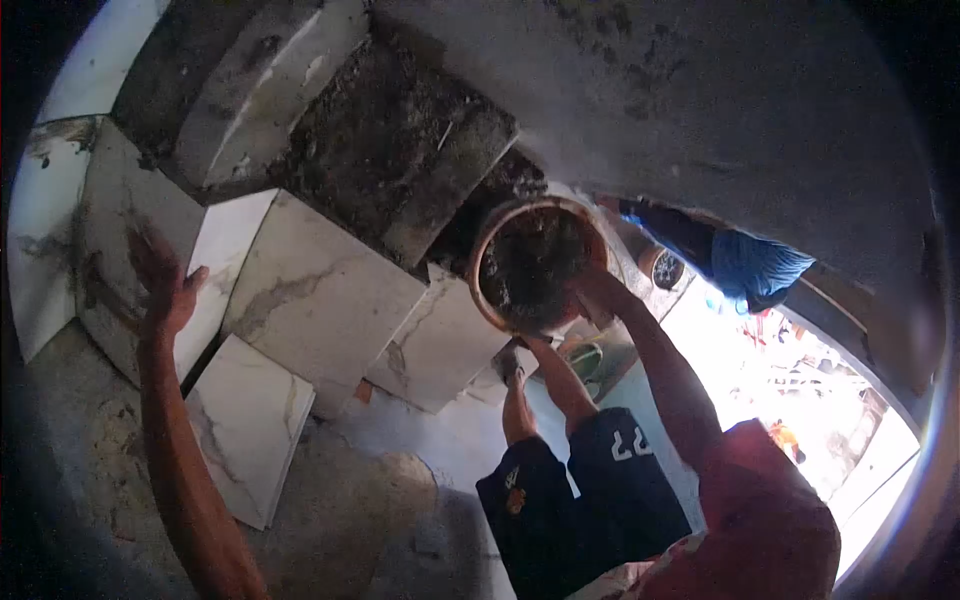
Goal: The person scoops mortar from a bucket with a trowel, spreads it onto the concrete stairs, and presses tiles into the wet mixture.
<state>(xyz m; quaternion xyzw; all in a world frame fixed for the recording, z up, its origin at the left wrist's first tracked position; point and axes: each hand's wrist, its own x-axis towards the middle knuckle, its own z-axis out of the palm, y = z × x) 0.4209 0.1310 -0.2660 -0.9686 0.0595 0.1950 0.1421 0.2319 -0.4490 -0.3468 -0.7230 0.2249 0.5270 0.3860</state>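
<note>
My left hand (168, 290) is open, its fingers spread, at the face of a marble-patterned tile (120, 205) on the left; it holds nothing. With its fingers over the right rim, my right hand (598, 298) grips a round bucket (478, 265). Dark, wet-looking material (535, 255) lies inside the bucket. The ends of the right fingers are dim and hard to make out. Left of the bucket, marble-patterned tiles (315, 290) cover stepped surfaces, and a rough dark mortar patch (370, 140) lies above them.
A loose tile (250, 430) leans at the lower left. Below the bucket are my legs in dark shorts (625, 500) and a greenish container (583, 365). At the right are a small bucket (665, 268), blue cloth (755, 265) and a bright opening. A grey wall (720, 110) spans the top.
</note>
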